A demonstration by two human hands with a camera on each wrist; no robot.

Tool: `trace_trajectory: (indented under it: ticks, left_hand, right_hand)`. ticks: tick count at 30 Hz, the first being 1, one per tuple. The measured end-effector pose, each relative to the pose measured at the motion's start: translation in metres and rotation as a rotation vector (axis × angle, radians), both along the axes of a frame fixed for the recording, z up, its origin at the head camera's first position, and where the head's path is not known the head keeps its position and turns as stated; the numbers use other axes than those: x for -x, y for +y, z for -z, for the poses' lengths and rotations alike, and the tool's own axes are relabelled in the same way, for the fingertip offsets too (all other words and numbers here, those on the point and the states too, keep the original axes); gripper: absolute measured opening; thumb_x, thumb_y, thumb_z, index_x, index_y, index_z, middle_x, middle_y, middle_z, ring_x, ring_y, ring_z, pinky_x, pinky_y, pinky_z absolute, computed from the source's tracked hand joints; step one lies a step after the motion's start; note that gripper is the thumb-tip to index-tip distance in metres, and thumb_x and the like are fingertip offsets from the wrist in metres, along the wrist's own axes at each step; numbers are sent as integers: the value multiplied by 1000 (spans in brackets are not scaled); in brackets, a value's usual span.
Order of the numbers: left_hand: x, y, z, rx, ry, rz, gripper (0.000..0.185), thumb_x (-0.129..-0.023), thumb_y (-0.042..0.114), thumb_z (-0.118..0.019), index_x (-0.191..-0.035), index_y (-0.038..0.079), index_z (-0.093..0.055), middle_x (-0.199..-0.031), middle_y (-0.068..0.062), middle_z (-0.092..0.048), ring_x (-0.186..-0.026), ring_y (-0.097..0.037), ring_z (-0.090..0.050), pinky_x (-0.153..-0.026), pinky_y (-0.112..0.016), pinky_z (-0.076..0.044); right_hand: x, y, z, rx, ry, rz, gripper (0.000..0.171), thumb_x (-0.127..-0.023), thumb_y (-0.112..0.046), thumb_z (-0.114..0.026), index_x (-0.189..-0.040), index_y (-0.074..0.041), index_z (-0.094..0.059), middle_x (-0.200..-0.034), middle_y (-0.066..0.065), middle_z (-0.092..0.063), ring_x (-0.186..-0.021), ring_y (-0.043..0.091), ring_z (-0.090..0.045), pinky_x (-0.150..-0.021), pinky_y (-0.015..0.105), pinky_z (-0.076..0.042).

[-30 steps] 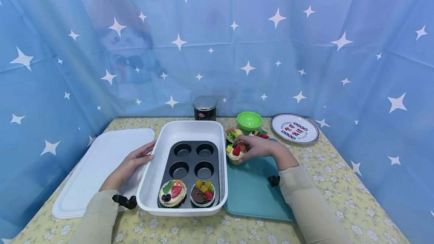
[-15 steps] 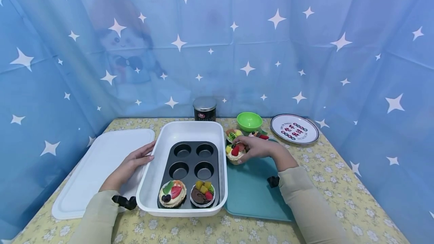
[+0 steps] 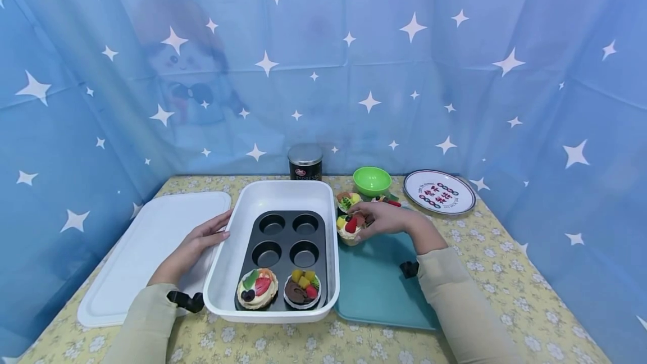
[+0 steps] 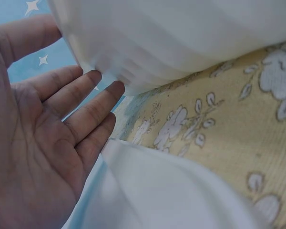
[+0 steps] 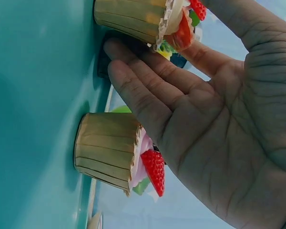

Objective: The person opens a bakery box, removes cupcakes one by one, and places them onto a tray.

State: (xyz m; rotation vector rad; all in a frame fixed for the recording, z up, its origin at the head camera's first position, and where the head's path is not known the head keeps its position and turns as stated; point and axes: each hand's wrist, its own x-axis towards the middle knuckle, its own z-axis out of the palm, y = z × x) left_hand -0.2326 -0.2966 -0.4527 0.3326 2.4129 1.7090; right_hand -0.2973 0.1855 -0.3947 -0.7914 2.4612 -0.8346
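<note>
My right hand [image 3: 386, 221] pinches a fruit-topped cupcake [image 3: 349, 230] between thumb and fingers, over the teal tray. In the right wrist view, that cupcake's pleated paper cup [image 5: 128, 18] is at the top edge, while a second cupcake [image 5: 106, 149] with pink cream and a strawberry stands near the little finger. My left hand [image 3: 202, 240] rests its fairly straight fingers on the side of a white deep tray [image 3: 214, 282]. Inside it lies a dark muffin tin [image 3: 285, 245]; a cream cupcake [image 3: 258, 288] and a chocolate cupcake [image 3: 301, 290] fill its nearest cups.
A white lid [image 3: 151, 251] lies at the left, and the teal tray [image 3: 384, 291] at the right. Behind stand a black espresso can [image 3: 305, 163], a green bowl [image 3: 372, 182] and a printed plate [image 3: 440, 192]. Another cupcake [image 3: 347, 201] sits just beyond the right hand.
Both hands and the pinched cupcake have stayed almost where they were. The starry curtain on the right has swayed slightly to the left.
</note>
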Motion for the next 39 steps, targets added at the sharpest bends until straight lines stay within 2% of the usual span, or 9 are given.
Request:
trace_trajectory:
  ticks: [6,13,24,30,39]
  left_hand:
    - [-1,-1,1,-5,3,8,70,-100,31,-60,-161,19,-28,-163,-9,-30,-149,-36,-25,-116,-60,-24]
    - [-1,-1,1,3,11,7,70,-100,32,-59,-161,20,-28,-163,-8,-30,-149,-36,-26,-115,-60,-26]
    - [0,-1,1,-6,12,22,69,-101,31,-58,-161,19,-28,-163,-9,-30,-149,-35,-27,-116,-59,-25]
    - [1,-1,2,-7,12,27,69,-100,31,-58,-161,19,-28,-163,-9,-30,-149,-35,-26,-116,-59,-24]
    - [0,-1,0,-3,11,19,69,-100,31,-58,-161,19,-28,-163,-8,-31,-149,-34,-26,-116,-59,-25]
  right_hand:
    - [-2,2,-4,14,-1,-22,60,-92,-31,-75,-144,-9,-52,-114,1,-64,-101,20,-59,-83,38,-52]
    - [-3,6,-6,41,6,-22,59,-93,-28,-74,-143,-4,-53,-123,7,-65,-114,25,-62,-92,42,-53]
    - [-2,9,-10,66,11,-7,51,-96,-31,-71,-137,-3,-57,-126,8,-64,-119,29,-61,-96,44,-52]
    - [-2,9,-14,78,73,27,53,-94,-35,-72,-135,-3,-59,-128,8,-66,-124,32,-59,-99,47,-50]
    - [-4,7,-16,162,60,10,60,-91,-34,-77,-137,-2,-58,-131,11,-64,-122,29,-60,-100,47,-50]
